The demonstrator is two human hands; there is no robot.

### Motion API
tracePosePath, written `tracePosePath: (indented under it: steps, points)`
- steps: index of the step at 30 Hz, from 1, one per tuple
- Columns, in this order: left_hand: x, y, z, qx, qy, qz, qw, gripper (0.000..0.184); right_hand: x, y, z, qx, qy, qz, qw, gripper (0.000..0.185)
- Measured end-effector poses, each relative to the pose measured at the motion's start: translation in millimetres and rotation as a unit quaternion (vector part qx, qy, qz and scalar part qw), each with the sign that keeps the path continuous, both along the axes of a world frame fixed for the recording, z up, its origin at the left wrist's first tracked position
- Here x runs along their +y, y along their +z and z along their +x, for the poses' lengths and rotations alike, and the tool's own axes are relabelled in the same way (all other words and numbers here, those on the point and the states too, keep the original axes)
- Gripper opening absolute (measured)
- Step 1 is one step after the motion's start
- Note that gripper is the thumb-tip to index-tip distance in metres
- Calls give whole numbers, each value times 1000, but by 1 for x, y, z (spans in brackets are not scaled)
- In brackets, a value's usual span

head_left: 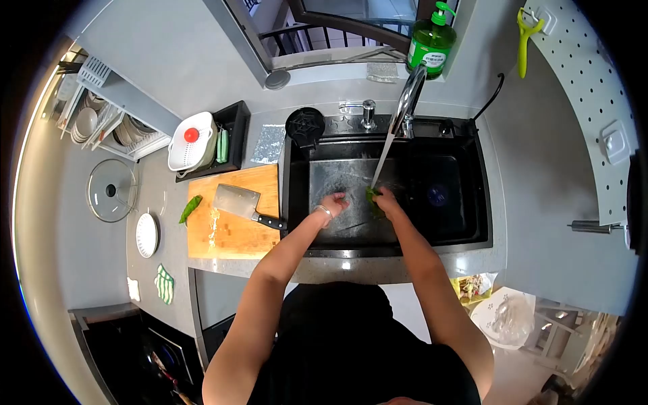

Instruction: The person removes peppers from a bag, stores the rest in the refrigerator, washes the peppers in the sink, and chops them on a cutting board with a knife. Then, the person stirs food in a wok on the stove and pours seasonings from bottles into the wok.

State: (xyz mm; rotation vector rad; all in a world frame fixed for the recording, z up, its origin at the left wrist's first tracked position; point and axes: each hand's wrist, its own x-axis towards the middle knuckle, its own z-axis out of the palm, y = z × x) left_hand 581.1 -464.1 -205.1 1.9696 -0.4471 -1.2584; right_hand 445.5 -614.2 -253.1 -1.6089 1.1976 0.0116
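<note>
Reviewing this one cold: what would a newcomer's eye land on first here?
Probably the water streaming from the tall chrome faucet onto a green vegetable in the right hand, over the black sink at centre. Next, the broad cleaver lying on the wooden cutting board, left of the sink. The bright green pump bottle on the windowsill also stands out.

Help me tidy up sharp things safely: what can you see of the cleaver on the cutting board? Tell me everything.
The cleaver has a broad, roughly rectangular grey blade, metal by its look, and a black handle with light, rivet-like dots. It lies on the wooden cutting board, handle toward the sink, its end reaching past the board's right edge. Nobody is holding it. Pale bits lie near the blade.
</note>
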Motion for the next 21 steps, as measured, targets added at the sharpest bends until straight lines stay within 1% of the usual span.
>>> tracePosePath:
  steps: [1,2,3,4,5,7,8,10,11,12,13,14,16,17,20,21]
  points:
    - [0,-4,-2,-12,-14,-9,1000,51,-4,0,2,-27,18,28,999,50]
    - [-3,-9,-6,2,2,-2,1000,54,-7,-1,2,-53,36,58,996,48]
    - [-10,14,-14,16,17,4,1000,57,-9,7,3,-60,92,37,993,47]
    - [-17,32,-21,30,33,10,999,60,-10,27,4,-68,148,16,986,45]
    - [-24,38,-25,66,74,6,995,61,-10,39,6,-76,204,-6,976,43]
    - [-35,44,-29,137,156,-1,978,64,-8,36,10,-122,244,-128,954,39]
    - [-36,39,-26,158,165,-26,973,64,-8,35,11,-143,262,-187,936,37]
    - [-38,27,-21,200,182,-76,960,63,-12,37,10,-164,240,-127,948,31]
    - [-38,21,-19,222,174,-97,955,59,-14,37,9,-174,227,-96,953,28]
    - [-36,21,-16,244,165,-117,948,56,-16,38,7,-197,194,-14,961,27]
    - [-35,20,-13,265,157,-138,941,54,-19,39,5,-219,159,68,960,27]
    - [-35,19,-11,269,156,-135,941,54,-21,40,3,-240,124,150,951,26]
    - [-35,17,-7,276,154,-129,940,56,-27,47,0,-244,146,187,940,26]
    - [-36,16,-8,252,155,-125,947,55,-30,50,1,-246,157,205,934,26]
    - [-41,20,-13,176,167,-102,965,55,-35,51,8,-199,253,83,943,25]
    - [-45,23,-15,149,176,-87,969,55,-33,50,11,-199,259,4,945,25]
